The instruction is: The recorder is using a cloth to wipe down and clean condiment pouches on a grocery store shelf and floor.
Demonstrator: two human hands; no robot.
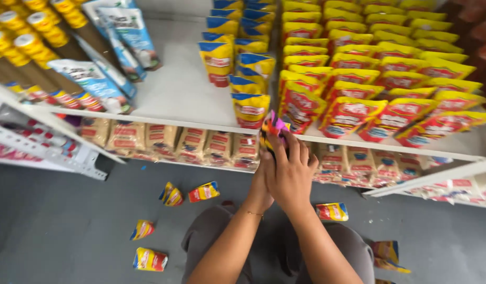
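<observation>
My right hand [290, 171] and my left hand [260, 184] are pressed together in front of the shelf edge. Both are closed around a small bright pouch [274, 125] in pink, yellow and blue that sticks up above my fingers. The pouch is blurred. It is held just below the front row of blue-and-yellow pouches [250, 109] on the white shelf [174, 87]. My left hand sits mostly behind the right one, with a thin bracelet on its wrist.
Red-and-yellow pouches [353, 113] fill the shelf's right side. Pale blue packs [93, 81] and yellow-capped tubes [30, 39] stand at left. Beige bags [161, 138] line the lower shelf. Several small pouches [203, 192] lie scattered on the grey floor around my knees.
</observation>
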